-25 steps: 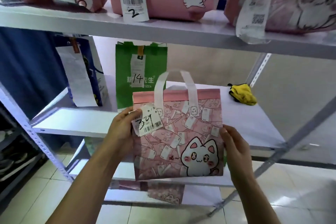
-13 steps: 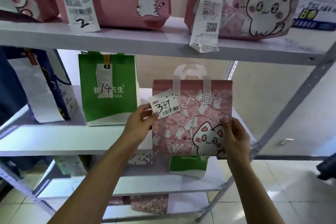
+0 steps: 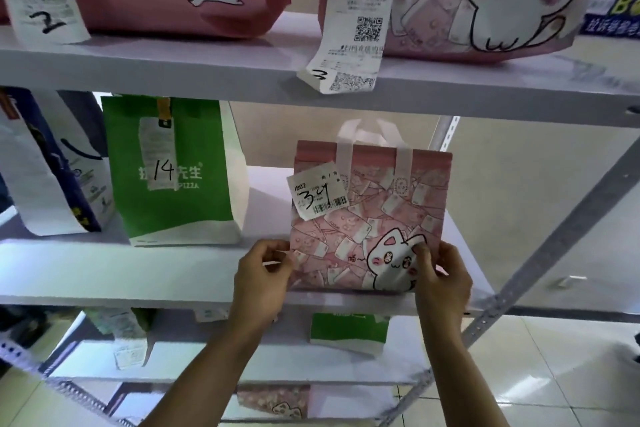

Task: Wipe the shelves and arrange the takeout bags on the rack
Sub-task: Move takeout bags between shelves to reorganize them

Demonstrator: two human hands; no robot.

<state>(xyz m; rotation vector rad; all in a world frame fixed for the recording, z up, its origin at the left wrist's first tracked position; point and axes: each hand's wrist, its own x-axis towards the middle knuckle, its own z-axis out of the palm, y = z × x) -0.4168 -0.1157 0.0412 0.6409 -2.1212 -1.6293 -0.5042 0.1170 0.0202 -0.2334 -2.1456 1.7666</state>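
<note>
Standing upright, pink cat-print takeout bag (image 3: 372, 218)

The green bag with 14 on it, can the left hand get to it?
Probably yes. The green bag stands beside the pink cat bag with bare shelf before it, but the left hand must release the pink bag first.

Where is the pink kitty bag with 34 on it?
The pink kitty bag stands on the middle shelf, right of the green bag marked 14, with the left hand and right hand holding its bottom corners.
</note>
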